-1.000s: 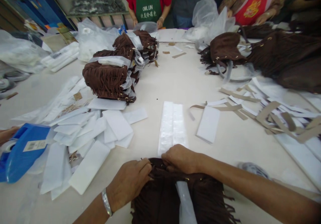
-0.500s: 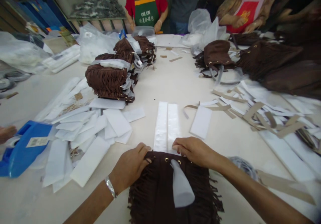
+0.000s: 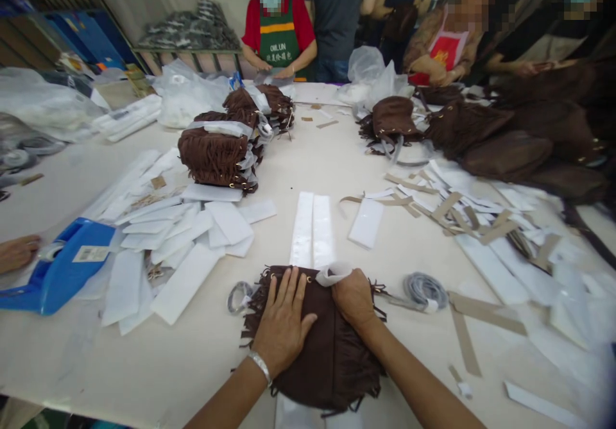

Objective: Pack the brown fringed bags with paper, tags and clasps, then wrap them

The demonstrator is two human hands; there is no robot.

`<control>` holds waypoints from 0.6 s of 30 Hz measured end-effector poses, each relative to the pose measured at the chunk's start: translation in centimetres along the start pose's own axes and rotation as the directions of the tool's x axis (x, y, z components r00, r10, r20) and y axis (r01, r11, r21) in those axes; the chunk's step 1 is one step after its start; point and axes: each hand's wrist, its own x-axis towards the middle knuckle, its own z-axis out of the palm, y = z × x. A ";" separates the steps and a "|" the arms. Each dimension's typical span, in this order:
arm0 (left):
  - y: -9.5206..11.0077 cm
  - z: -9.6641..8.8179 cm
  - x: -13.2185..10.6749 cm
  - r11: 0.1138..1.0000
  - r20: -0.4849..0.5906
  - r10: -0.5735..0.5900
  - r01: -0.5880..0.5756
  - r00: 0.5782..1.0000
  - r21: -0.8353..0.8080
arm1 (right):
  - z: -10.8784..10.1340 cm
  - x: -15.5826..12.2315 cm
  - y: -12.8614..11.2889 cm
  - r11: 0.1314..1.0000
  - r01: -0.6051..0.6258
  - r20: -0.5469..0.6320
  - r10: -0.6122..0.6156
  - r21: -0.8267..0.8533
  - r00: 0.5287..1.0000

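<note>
A dark brown fringed bag (image 3: 320, 345) with gold eyelets lies flat on the table in front of me, over two long white strips (image 3: 303, 224). Palm down, my left hand (image 3: 283, 326) rests on the bag's upper left with its fingers stretched out. At the top edge, my right hand (image 3: 355, 297) is closed on a translucent white foam wrap (image 3: 333, 274); its fingertips are partly hidden. A coiled grey strap (image 3: 423, 291) lies right of the bag, and a smaller grey coil (image 3: 239, 297) touches the fringe on the left.
White rectangular pads (image 3: 190, 288) are heaped at left beside a blue tape dispenser (image 3: 72, 269), near another person's hand (image 3: 19, 252). Stacked brown bags (image 3: 212, 156) stand beyond. Brown strips (image 3: 447, 204) and more bags (image 3: 505, 134) lie at right. People (image 3: 279, 38) stand across the table.
The bag now lies flatter on the table. My left hand has gone from its top edge to flat on its front. My right hand has closed on the foam wrap.
</note>
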 end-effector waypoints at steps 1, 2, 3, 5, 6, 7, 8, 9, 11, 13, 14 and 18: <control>-0.1 0.2 -0.2 1.000 -0.012 -0.001 0.001 1.000 0.001 | 0.1 0.0 0.1 1.000 0.004 -0.011 -0.004 -0.007 1.000; -0.2 0.4 -0.3 1.000 -0.026 0.002 -0.002 1.000 0.001 | -0.1 0.1 0.1 1.000 0.004 -0.024 -0.004 -0.011 1.000; -0.2 0.6 -0.4 1.000 -0.040 0.006 -0.006 0.999 0.002 | -0.4 0.2 0.0 1.000 0.001 -0.038 -0.002 -0.015 0.999; -0.1 0.6 -0.5 1.000 -0.062 0.013 -0.012 0.998 0.005 | -1.5 0.2 -0.3 1.000 -0.012 -0.072 0.011 -0.018 0.997; 0.0 0.5 -0.5 1.000 -0.070 0.014 -0.014 0.997 0.005 | -2.3 -0.1 -0.5 1.000 -0.023 -0.090 0.022 -0.018 0.996; 0.1 0.2 -0.6 1.000 -0.074 0.012 -0.012 0.997 0.003 | -3.2 -0.7 -0.7 0.999 -0.039 -0.110 0.036 -0.020 0.993; 0.1 -0.1 -0.7 1.000 -0.075 0.006 -0.006 0.997 -0.003 | -4.2 -1.7 -1.0 0.999 -0.050 -0.131 0.048 -0.014 0.990; 0.2 -0.5 -0.8 1.000 -0.075 -0.005 0.004 0.997 -0.012 | -5.2 -3.0 -1.4 0.999 -0.051 -0.152 0.052 0.008 0.987; 0.4 -1.6 -1.3 0.999 -0.074 -0.016 0.013 0.997 -0.042 | -7.3 -6.5 -2.3 0.995 -0.002 -0.173 0.019 0.096 0.985; 0.7 -2.7 -2.1 0.997 -0.063 0.015 -0.020 0.998 -0.077 | -8.8 -10.4 -3.2 0.977 0.105 -0.139 -0.080 0.186 0.987; 0.9 -3.1 -2.7 0.994 -0.055 0.047 -0.052 0.997 -0.094 | -9.3 -12.2 -3.5 0.965 0.161 -0.103 -0.142 0.205 0.984; 1.4 -2.9 -4.9 0.985 -0.028 0.111 -0.113 0.993 -0.127 | -8.1 -16.1 -3.4 0.946 0.319 0.043 -0.322 0.063 0.946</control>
